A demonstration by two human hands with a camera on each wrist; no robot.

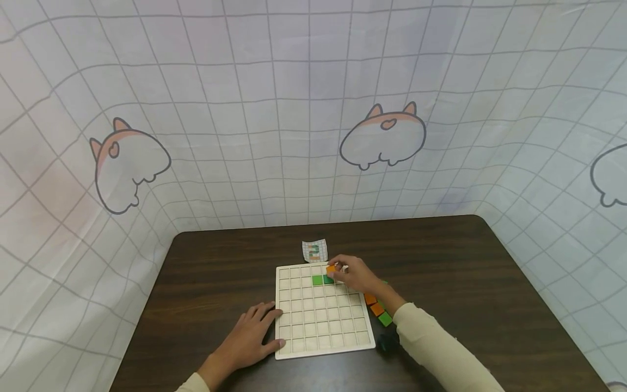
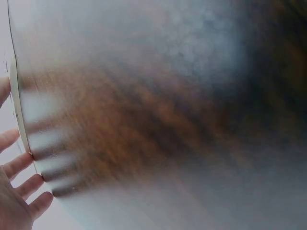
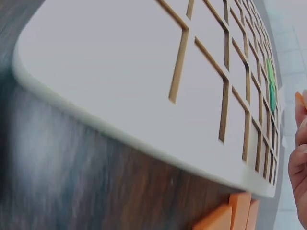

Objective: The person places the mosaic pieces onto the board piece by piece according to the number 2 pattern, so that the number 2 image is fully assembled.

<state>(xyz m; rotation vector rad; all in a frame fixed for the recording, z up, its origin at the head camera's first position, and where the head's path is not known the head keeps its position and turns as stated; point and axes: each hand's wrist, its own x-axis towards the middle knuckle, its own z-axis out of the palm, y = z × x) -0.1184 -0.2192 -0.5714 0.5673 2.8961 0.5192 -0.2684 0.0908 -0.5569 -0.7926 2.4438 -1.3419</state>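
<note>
Head view: I look down on a dark wooden table (image 1: pixel 220 267) bearing a white gridded board (image 1: pixel 323 314). Taking the board as a clock, a person's right hand (image 1: pixel 359 275) is near one, pinching an orange tile (image 1: pixel 331 269) over the upper cells; whether that tile touches the board I cannot tell. Near twelve, a light green tile (image 1: pixel 317 280) and a dark green tile (image 1: pixel 327 279) lie side by side in the grid. A small printed card (image 1: pixel 314 251) sits beyond the board at twelve; loose tiles (image 1: pixel 376 309), orange and green, lie at three. The left hand (image 1: pixel 250 335) rests between eight and nine, fingers spread wide, holding nothing. The orange tile looks light, stiff and sturdy, perhaps slightly slick; opposite edges seem the best place to pinch it.

Left wrist view: mostly blurred tabletop. At eight o'clock, the left hand's fingers fan out, thumb and forefinger overlapping the board's rim, closer than the head view shows.

Right wrist view: the board looms, showing a rounded corner. At five o'clock, loose tiles reveal thick sides that the head view hides. Between three and four, the right hand shows a sliver of orange at its fingertips.
</note>
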